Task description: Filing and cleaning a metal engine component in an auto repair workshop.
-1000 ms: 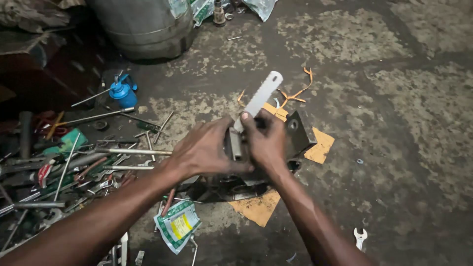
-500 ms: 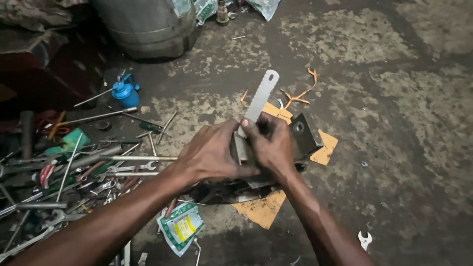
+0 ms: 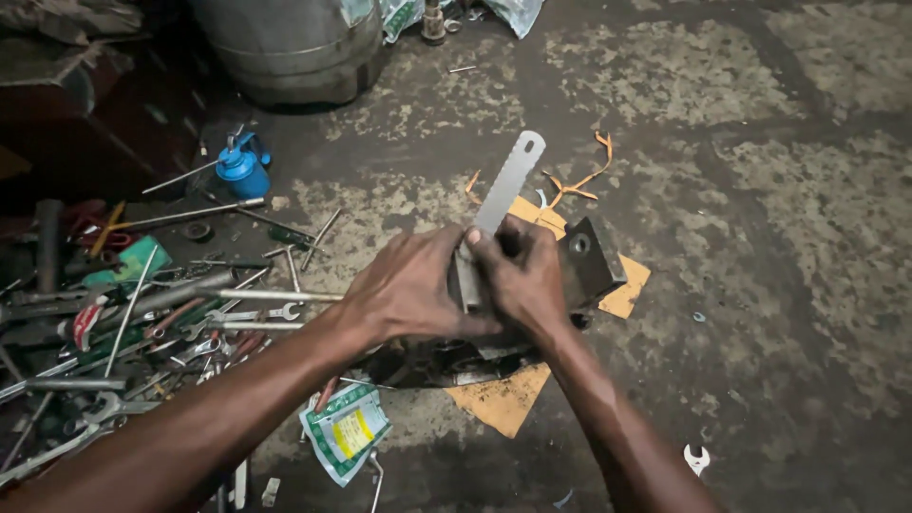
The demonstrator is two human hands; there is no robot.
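Both my hands meet over a dark metal part (image 3: 591, 261) that rests on pieces of brown cardboard (image 3: 505, 399) on the concrete floor. My left hand (image 3: 410, 290) and my right hand (image 3: 521, 274) are closed around a flat grey toothed blade (image 3: 508, 183). The blade sticks up and away from my fingers, with a hole near its rounded far end. Its lower end is hidden under my hands. More dark metal of the part shows below my wrists.
A pile of wrenches, rods and hand tools (image 3: 142, 313) lies at the left. A blue oil can (image 3: 241, 169) stands behind it, near a grey metal drum (image 3: 294, 47). A green and white packet (image 3: 344, 432) lies by my left forearm. A small wrench (image 3: 697, 460) lies lower right.
My hands and the blade have shifted slightly; the grip is the same. The view has moved a little.
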